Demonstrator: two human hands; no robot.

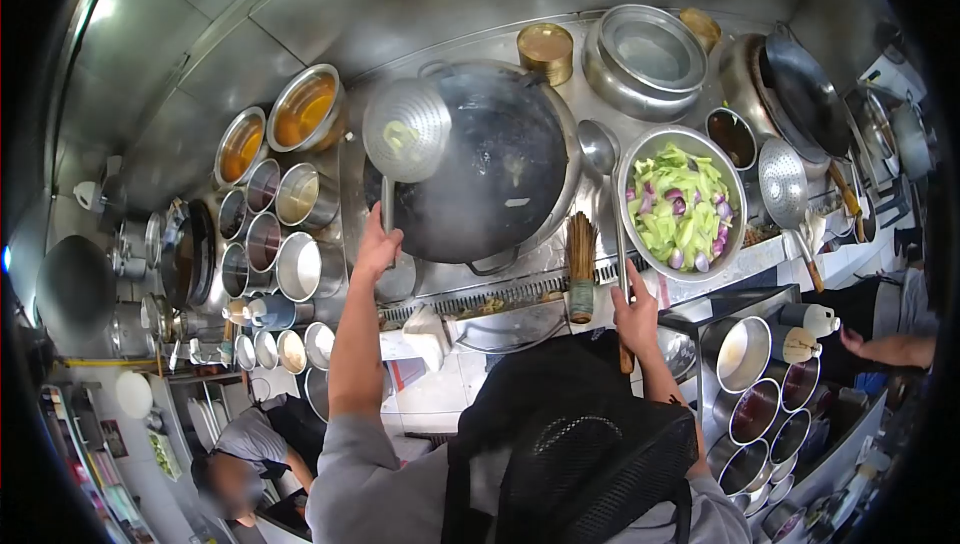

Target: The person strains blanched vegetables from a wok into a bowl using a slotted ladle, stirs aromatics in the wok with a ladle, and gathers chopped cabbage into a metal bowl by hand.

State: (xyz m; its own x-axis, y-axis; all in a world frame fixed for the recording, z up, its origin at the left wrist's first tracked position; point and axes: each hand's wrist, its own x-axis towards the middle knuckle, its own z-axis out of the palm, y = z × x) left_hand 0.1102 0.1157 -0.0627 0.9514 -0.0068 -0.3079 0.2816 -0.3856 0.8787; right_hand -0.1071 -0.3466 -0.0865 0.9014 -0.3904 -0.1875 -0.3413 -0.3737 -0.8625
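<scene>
My left hand [377, 247] is closed round the handle of a perforated strainer [408, 114], which hangs over the left side of a large dark wok [490, 164]. A few pale green pieces lie in the strainer. Steam rises from the wok, and a small pale scrap sticks to its inside. In my right hand [635, 312] is the wooden-ended handle of a ladle [598, 147]; its bowl lies between the wok and a steel bowl [738, 234]. That bowl is full of cut green vegetables [672, 194] mixed with purple onion pieces [680, 206].
Bamboo brush [581, 259] stands at the wok's front right. Metal pots of sauces [265, 241] and basins of orange liquid [307, 109] crowd the left. A big pot [645, 59] sits behind the bowl. Another person [250, 444] is at lower left; a co-worker's hand [855, 342] shows at right.
</scene>
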